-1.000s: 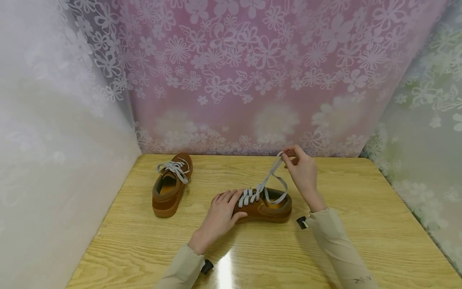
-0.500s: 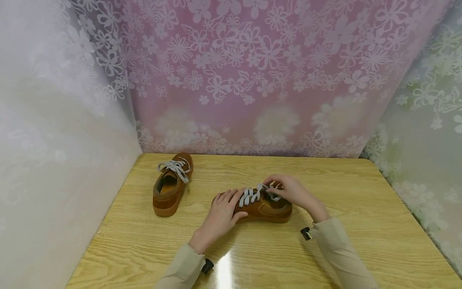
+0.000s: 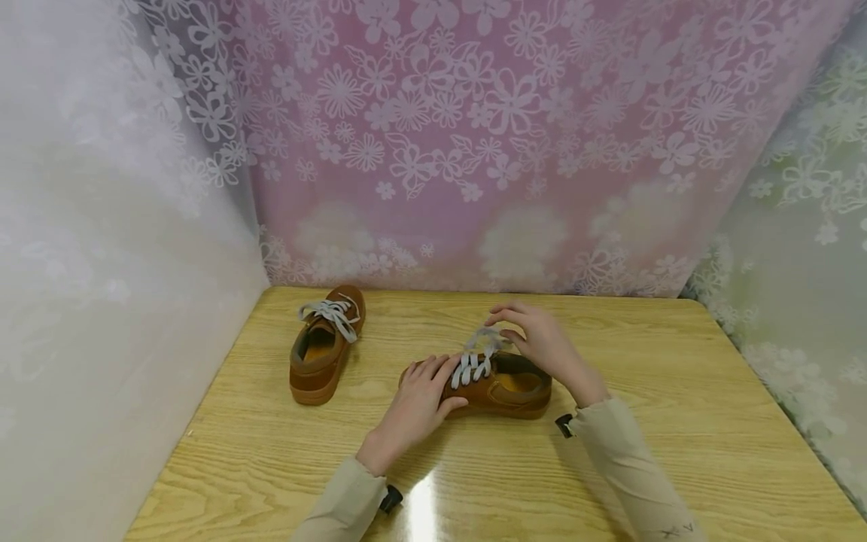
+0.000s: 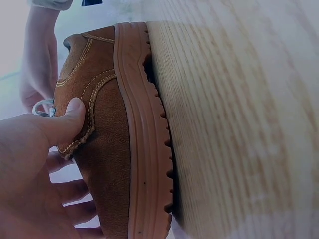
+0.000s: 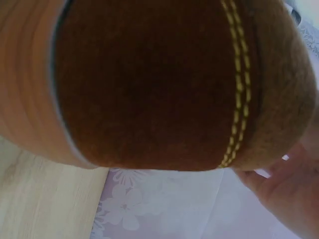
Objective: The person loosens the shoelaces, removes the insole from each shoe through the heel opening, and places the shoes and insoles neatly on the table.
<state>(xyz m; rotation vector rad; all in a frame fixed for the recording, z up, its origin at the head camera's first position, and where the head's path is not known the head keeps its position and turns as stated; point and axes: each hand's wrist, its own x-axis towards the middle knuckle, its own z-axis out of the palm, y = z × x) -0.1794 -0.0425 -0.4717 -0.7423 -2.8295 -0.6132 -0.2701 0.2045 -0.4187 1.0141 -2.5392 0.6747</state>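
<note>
A brown suede shoe with a grey shoelace lies at mid-table, its toe to the left. My left hand grips its front, thumb along the near side and fingers over the top. In the left wrist view the thumb presses the suede beside the stitching. Above the shoe's tongue, my right hand pinches a raised, blurred length of lace at its fingertips. The shoe's heel fills most of the right wrist view and partly hides that hand.
A matching brown shoe, its grey laces lying loose on top, stands at the back left of the wooden table. A pink floral curtain hangs behind the table, with pale cloth on both sides.
My right hand came down from high behind the shoe to its opening, then rose slightly leftward. The lace loop over the opening has shifted toward the tongue. My left hand stayed put.
</note>
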